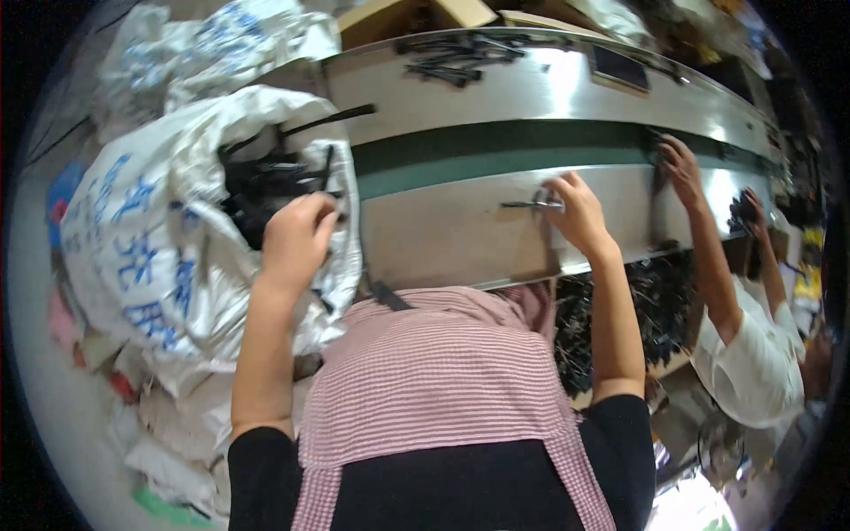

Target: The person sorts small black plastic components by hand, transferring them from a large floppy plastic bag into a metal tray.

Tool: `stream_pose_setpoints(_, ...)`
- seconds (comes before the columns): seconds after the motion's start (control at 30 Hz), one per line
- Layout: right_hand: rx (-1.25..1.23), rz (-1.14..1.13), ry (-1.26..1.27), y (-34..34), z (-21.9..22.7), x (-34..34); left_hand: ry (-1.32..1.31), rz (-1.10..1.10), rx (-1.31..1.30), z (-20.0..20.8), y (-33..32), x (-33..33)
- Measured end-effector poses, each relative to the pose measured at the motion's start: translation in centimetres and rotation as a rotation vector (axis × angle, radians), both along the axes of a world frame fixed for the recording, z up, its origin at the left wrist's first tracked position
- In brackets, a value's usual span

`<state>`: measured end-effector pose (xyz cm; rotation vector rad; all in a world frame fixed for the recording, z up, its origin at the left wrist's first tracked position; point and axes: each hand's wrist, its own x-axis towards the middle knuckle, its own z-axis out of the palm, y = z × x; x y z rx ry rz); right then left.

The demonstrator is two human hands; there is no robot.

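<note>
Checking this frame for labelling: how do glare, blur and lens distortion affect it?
Head view: strong glare on the steel bench; fisheye bends its edges and the green belt; black vignette at the corners; the right hand and left hand are slightly soft; bottom right is overexposed.

Black strips in the sack, one on the steel ledge

We are seeing a heap of thin black strips [266,181] lying tangled in the open mouth of the white sack [159,257] at our left, a few poking out over its rim toward the conveyor. We are also seeing one short dark strip [529,204] lying flat on the steel ledge [443,234], pointing left to right.
</note>
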<state>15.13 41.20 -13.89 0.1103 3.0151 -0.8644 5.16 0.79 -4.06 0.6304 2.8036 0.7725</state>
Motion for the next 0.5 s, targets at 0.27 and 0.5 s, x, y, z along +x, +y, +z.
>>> stream_pose_setpoints(0.27,0.269,0.086,-0.035,-2.4,-1.3,-0.2,0.321,0.033,-0.316,-1.0,-2.1,-6.7)
stream_pose_setpoints(0.5,0.208,0.078,-0.02,-5.1,-1.5,-0.1,0.361,0.032,-0.513,-6.5,-1.8,-11.3)
